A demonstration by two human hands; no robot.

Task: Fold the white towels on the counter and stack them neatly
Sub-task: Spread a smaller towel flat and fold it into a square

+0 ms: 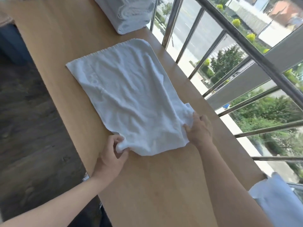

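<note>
From the head camera, a white towel (pixel 129 95) lies spread and wrinkled on the wooden counter (pixel 155 185). The left hand (pixel 113 154) pinches its near left corner, bunching the cloth between thumb and curled fingers. The right hand (pixel 199 128) grips the near right corner, fingers curled into the fabric. A stack of folded towels (pixel 127 15) sits at the counter's far end, apart from the spread towel.

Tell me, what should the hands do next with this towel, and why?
Probably lift the near edge and lay it over the far edge, halving the towel. The left hand and right hand each grip a near corner, the towel lies spread flat on the counter, and a folded stack waits beyond.
</note>
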